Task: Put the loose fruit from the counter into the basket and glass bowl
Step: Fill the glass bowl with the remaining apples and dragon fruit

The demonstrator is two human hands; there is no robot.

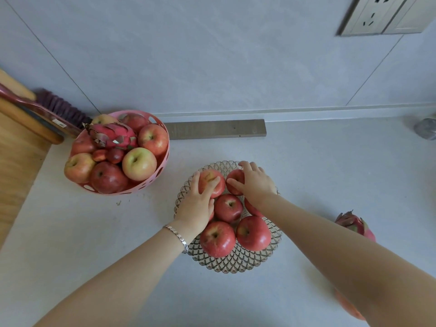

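The glass bowl sits mid-counter holding several red apples. My left hand grips a red apple at the bowl's far left. My right hand rests on another red apple at the bowl's far side, fingers curled over it. The pink basket stands at the back left, filled with apples, small red fruit and a dragon fruit. A loose dragon fruit lies on the counter to the right, partly hidden by my right arm. Another reddish fruit peeks out below that arm.
A wooden board and a purple brush lie at the far left. A grey strip lies against the wall behind the bowl. A small metal object sits at the far right. A wall socket is above.
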